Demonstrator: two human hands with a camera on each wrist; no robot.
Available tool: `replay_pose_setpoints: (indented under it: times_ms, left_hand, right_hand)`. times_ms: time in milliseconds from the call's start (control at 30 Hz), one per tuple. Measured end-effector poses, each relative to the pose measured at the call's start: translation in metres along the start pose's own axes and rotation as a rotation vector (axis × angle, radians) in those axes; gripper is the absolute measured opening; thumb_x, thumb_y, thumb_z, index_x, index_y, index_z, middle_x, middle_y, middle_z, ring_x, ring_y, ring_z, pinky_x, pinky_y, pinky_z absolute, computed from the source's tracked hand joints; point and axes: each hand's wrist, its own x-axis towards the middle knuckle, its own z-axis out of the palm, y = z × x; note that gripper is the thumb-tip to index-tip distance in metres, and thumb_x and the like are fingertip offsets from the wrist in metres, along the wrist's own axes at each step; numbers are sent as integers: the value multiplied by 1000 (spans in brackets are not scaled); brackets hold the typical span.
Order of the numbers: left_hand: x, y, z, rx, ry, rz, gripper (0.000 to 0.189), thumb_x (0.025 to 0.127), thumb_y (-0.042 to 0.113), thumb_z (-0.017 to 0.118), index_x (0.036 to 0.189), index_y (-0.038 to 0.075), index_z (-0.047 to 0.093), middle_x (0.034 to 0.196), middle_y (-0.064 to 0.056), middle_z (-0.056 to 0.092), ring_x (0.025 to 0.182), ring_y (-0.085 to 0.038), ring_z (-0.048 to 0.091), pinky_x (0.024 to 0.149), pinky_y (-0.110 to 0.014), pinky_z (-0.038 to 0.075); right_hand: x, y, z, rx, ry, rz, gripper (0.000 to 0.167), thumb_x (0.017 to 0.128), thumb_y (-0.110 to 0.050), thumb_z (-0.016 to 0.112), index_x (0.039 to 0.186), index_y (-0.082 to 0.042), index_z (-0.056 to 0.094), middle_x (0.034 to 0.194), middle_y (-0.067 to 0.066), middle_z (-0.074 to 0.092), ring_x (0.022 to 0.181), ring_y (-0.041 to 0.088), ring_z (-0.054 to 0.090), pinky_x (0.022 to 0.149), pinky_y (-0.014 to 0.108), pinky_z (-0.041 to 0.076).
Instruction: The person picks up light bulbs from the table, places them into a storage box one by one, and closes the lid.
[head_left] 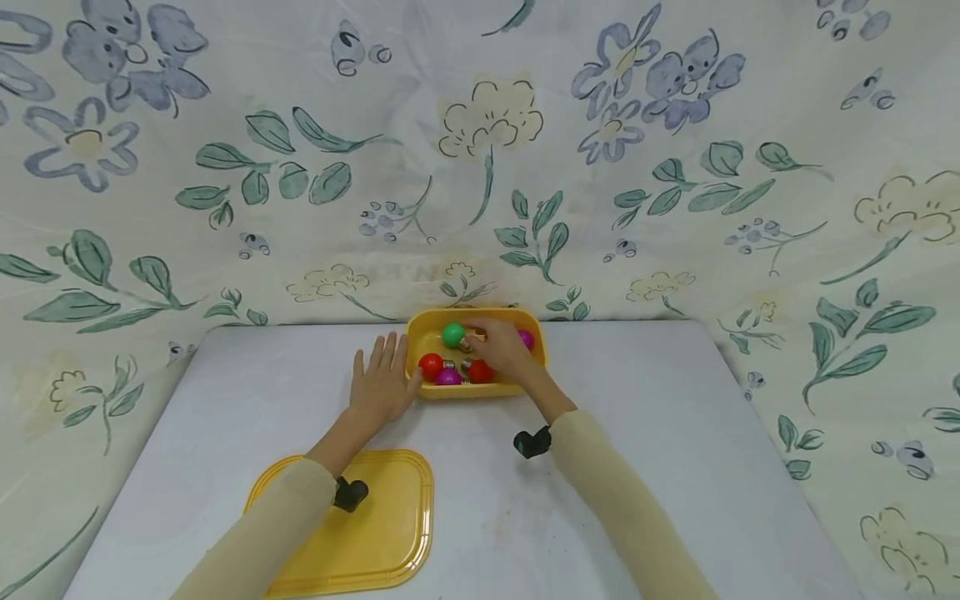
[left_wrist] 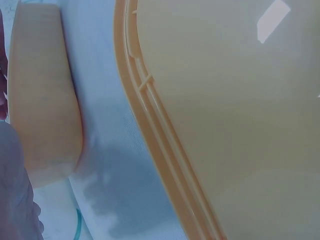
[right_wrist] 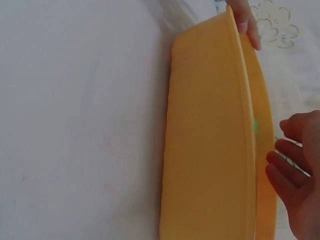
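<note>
A yellow rectangular container stands at the table's far edge with several small coloured bulbs in it. A red bulb and a purple bulb lie at its left. Another red bulb lies near the front wall, and a purple bulb shows at the right. My left hand rests against the container's left end, fingers straight, thumb at the rim. Over the container, my right hand reaches with loosely bent fingers beside a green bulb. No bulb is visible within its fingers in the right wrist view.
A flat yellow tray lies on the white table, partly under my left forearm. Its raised rim passes close below the left wrist. A flower-patterned cloth hangs behind the table and along its sides.
</note>
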Motion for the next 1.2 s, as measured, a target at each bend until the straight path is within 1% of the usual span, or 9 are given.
replay_pose_setpoints:
  times_ms: [100,167,333,400,433,567,633,867,1200]
  left_hand:
    - [1,-1,1,0,-8,-2,74,105,43,34,158,-1,10,163,-24,9,150,-41,6,117,-62,2]
    - [2,-1,1,2,-13,-2,74,105,44,33,158,-1,9,163,-24,8,150,-41,5,116,-62,2]
    - [2,-2,1,1,-5,0,73,105,42,34,158,-2,10,163,-25,10,150,-42,6,116,-62,2]
    - [2,-2,1,-3,-7,-1,74,105,42,35,158,-2,10,163,-25,9,150,-42,6,116,-62,2]
    - [3,-2,0,-3,-9,-3,74,105,43,34,158,-2,9,163,-24,9,150,-41,6,116,-62,2]
    - [3,-1,0,-3,-21,-1,74,105,43,33,158,-2,9,163,-25,8,150,-41,5,116,-62,1]
    - [3,-1,0,-1,-24,-1,74,105,43,33,158,-2,9,163,-25,8,150,-41,4,116,-62,1]
    - [2,0,0,-3,-4,4,72,105,42,34,158,-3,12,163,-26,9,149,-43,6,116,-63,2]
    - [-4,-1,-7,-56,79,-14,73,105,45,36,157,-4,17,161,-28,16,148,-44,12,115,-65,6]
  right_hand:
    - [-7,3,-6,-19,21,8,37,100,-16,62,136,-13,63,133,5,63,102,22,58,81,29,53]
    - [-11,6,-9,-32,33,7,37,100,-16,61,137,-13,63,118,6,68,86,22,60,69,25,51]
    - [-21,16,-17,-48,83,-7,37,101,-17,59,137,-12,62,102,6,67,63,29,55,59,30,47]
    - [-25,19,-20,-70,114,-19,36,100,-17,60,136,-13,63,115,4,68,79,28,61,72,32,52]
    - [-28,21,-22,-67,120,-21,36,100,-17,61,136,-13,63,112,6,68,73,30,59,67,34,51]
    - [-37,27,-28,-96,167,-55,35,100,-16,62,134,-11,65,118,6,70,83,25,60,74,34,54]
    - [-41,29,-32,-84,184,-72,33,99,-15,63,132,-8,65,116,9,70,80,26,60,73,35,54]
    - [-52,39,-40,-150,214,-73,35,101,-17,59,133,-3,64,133,14,63,122,32,58,104,45,45]
    - [-76,53,-46,-200,288,-99,35,100,-17,62,131,-2,65,142,15,56,133,30,50,109,43,39]
